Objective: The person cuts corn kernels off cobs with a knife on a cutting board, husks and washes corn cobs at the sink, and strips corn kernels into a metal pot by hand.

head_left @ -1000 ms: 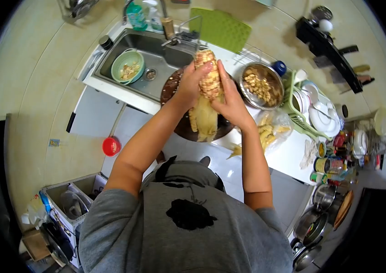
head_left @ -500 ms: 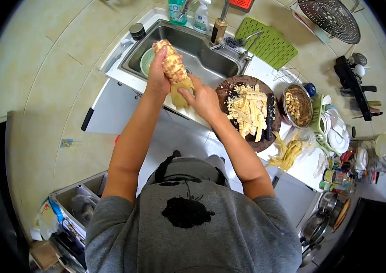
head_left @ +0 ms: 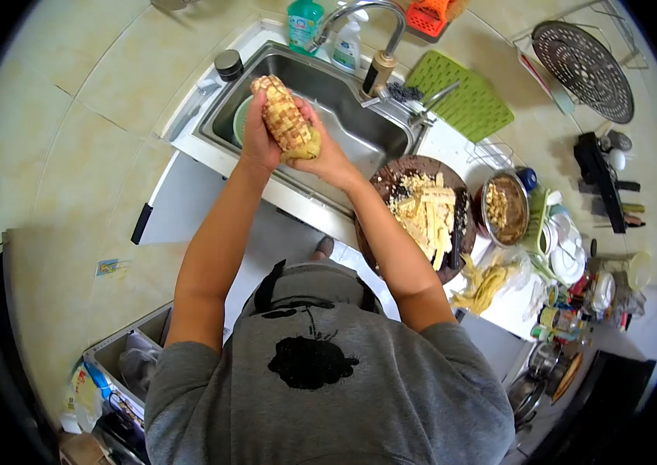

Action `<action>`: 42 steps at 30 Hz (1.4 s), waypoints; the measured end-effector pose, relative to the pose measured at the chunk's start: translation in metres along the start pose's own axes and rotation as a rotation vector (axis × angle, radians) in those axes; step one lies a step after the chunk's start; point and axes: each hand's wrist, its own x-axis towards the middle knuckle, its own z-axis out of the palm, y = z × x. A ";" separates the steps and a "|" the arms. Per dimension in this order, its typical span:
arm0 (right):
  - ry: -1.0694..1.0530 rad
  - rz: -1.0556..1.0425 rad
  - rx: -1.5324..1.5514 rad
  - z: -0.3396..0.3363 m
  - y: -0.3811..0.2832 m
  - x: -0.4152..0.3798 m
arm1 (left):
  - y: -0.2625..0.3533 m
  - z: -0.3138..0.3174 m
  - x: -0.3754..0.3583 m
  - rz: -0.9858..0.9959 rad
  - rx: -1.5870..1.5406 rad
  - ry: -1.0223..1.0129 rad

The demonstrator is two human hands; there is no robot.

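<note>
Kitchen counters run around a steel sink (head_left: pixel 344 116) set in a white worktop, seen from above over the person's grey shirt. Both hands are raised over the sink basin. The left hand (head_left: pixel 255 139) wraps around the side of a scored, cross-hatched bamboo shoot (head_left: pixel 286 120), fingers clenched on its pale brown upper part. The right hand (head_left: pixel 325 155) cups the yellowish lower end of the same shoot from below and beside, also gripping it. The shoot is tilted, its tip pointing up and away toward the far edge of the sink, just in front of a green colander (head_left: pixel 242 118) that sits in the basin. Behind the sink stand a curved faucet (head_left: pixel 379 46), a green dish-soap bottle (head_left: pixel 303 15) and a white spray bottle (head_left: pixel 348 46). To the right, a round dark cutting board (head_left: pixel 406 167) holds pale cut strips (head_left: pixel 425 217), with a metal bowl (head_left: pixel 505 205) of pieces just beside it. A green mat (head_left: pixel 460 101) lies beyond the board.
</note>
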 end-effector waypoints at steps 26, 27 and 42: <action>0.452 0.599 -0.793 0.045 0.097 0.070 | -0.056 -0.124 0.132 -0.689 0.158 0.292; 0.376 0.546 -0.798 0.041 0.095 0.072 | -0.056 -0.137 0.141 -0.712 0.199 0.264; 0.157 0.683 -1.698 -0.073 0.189 0.051 | -0.005 -0.155 0.164 -0.699 0.476 0.011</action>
